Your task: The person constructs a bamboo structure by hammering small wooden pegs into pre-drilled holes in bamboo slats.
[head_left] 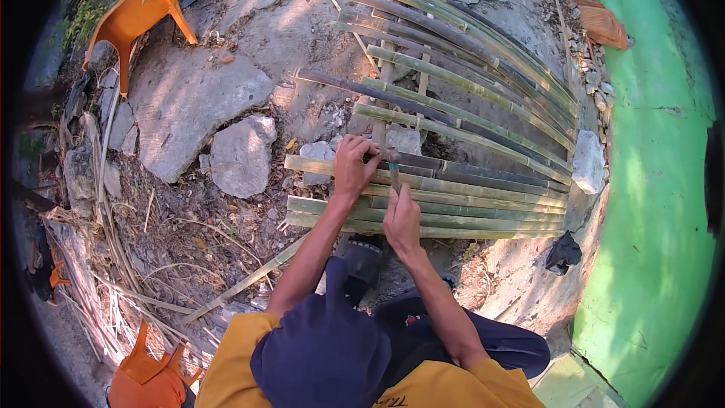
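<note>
Left hand (353, 168) pressed flat, fingers spread on a bamboo slat (453, 185), right hand (402, 221) closed around a thin tool (394, 175), its tip just beside the left fingertips, slatted bamboo panel (483, 98) laid beyond them

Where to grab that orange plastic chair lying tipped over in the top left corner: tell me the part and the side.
Take the orange plastic chair by one of its legs, coming from the right, the side toward the bamboo slats. It lies tipped on the stony ground, its legs sticking out free toward the right, while weeds and rubble crowd its left side.
</note>
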Action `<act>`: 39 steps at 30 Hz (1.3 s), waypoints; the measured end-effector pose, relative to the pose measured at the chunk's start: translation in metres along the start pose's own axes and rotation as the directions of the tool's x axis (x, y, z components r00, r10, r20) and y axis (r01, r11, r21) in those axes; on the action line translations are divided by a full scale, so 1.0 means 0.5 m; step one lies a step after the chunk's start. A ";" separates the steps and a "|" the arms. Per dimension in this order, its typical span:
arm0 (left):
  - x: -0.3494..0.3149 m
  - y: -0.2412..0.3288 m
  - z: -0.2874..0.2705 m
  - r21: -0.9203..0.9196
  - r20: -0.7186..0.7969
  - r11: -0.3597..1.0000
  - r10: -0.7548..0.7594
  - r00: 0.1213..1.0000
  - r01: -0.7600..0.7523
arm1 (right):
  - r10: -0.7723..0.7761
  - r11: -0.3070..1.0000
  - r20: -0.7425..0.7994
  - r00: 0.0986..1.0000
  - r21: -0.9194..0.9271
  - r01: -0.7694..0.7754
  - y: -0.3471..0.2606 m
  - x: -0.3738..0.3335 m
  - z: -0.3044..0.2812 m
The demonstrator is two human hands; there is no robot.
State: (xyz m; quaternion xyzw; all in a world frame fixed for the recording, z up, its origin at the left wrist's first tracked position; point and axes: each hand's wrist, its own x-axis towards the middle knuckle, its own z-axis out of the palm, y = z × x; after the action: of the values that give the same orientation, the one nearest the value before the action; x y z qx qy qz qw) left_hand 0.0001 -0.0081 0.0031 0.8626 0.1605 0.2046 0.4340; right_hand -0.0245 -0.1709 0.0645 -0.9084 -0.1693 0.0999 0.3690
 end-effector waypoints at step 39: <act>0.038 -0.016 -0.106 0.059 0.310 0.951 -0.305 0.900 0.303 | 0.155 0.971 -0.042 0.987 0.189 -0.145 0.029 0.018 -0.047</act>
State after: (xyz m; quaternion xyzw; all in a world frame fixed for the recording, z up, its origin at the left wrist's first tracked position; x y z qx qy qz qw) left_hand -0.0104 0.0412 0.0292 0.8504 0.2225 -0.0067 0.4767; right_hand -0.0057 -0.1923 0.0704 -0.8828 -0.0796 0.1171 0.4479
